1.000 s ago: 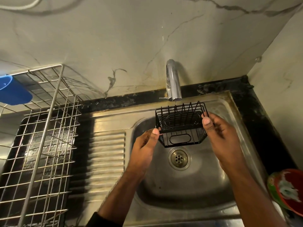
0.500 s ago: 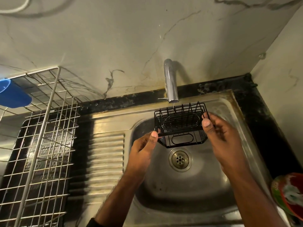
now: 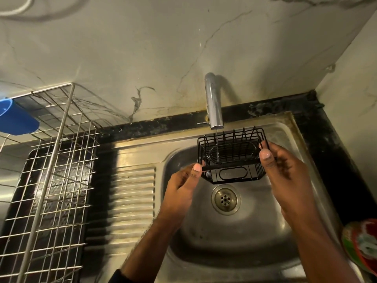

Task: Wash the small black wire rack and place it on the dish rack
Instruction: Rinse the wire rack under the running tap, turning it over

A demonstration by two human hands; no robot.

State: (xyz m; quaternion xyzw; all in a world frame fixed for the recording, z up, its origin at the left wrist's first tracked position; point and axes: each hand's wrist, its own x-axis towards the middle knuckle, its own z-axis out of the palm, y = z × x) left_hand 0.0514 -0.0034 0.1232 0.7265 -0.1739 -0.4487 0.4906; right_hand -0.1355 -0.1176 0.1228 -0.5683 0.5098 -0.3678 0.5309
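Note:
I hold the small black wire rack (image 3: 231, 156) over the steel sink (image 3: 234, 231), just under the tap (image 3: 213, 103). A thin stream of water falls from the spout into the rack's left part. My left hand (image 3: 181, 184) pinches the rack's lower left front edge with thumb and fingers. My right hand (image 3: 285, 172) grips the rack's right side, thumb on the upper corner. The metal dish rack (image 3: 51, 170) stands on the left of the counter.
A blue cup (image 3: 15, 117) hangs at the dish rack's far left. The ribbed drainboard (image 3: 132, 197) lies between dish rack and sink bowl. The drain (image 3: 225, 199) sits below the rack. A red and green item (image 3: 361, 246) is at the right edge.
The rack has shifted slightly right under the spout, and a thin stream of water now runs into it. Both hands keep their grip.

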